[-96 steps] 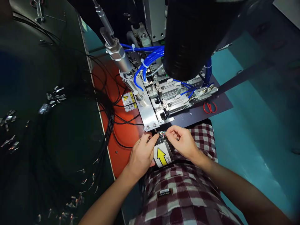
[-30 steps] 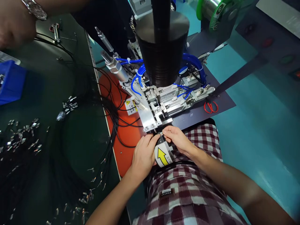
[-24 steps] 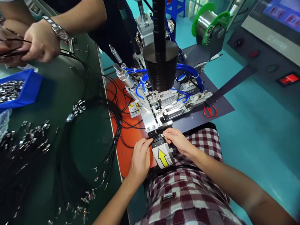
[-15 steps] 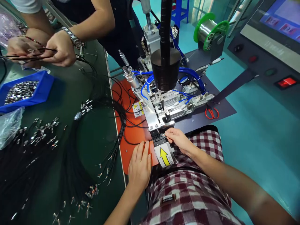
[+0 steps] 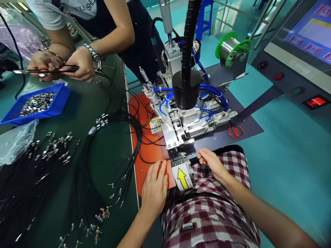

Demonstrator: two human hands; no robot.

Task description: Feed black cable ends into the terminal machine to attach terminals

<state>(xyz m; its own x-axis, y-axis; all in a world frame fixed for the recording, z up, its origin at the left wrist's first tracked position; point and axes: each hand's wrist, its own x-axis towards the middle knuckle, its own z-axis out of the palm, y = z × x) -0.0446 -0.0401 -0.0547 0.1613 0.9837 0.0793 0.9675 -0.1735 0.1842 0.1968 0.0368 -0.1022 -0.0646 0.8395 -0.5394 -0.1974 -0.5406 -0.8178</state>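
My left hand (image 5: 153, 181) lies with outstretched fingers on the orange plate (image 5: 137, 151), fingertips at a black cable (image 5: 147, 161). That cable runs into a dark fixture (image 5: 177, 159), and its stripped end with thin coloured wires (image 5: 183, 154) pokes out on the right. Just beyond this end, my right hand (image 5: 208, 160) hovers apart from it, fingers curled together with nothing visible in them. A slide block with a yellow arrow (image 5: 182, 177) sits in front of the fixture. Behind stands a machine (image 5: 191, 120) with metal cylinders and blue air tubes.
A co-worker's hands (image 5: 80, 65) hold black cables across the green table (image 5: 113, 162). Bundled cables (image 5: 82, 172) and a blue bin (image 5: 60, 98) of metal parts lie there. Red scissors (image 5: 236, 131), a solder wire spool (image 5: 230, 48) and a control panel (image 5: 292, 72) are at the right.
My right hand has let go of the cable's wire end and drawn back to the right. My left hand stays on the orange plate. The whole view has shifted slightly.
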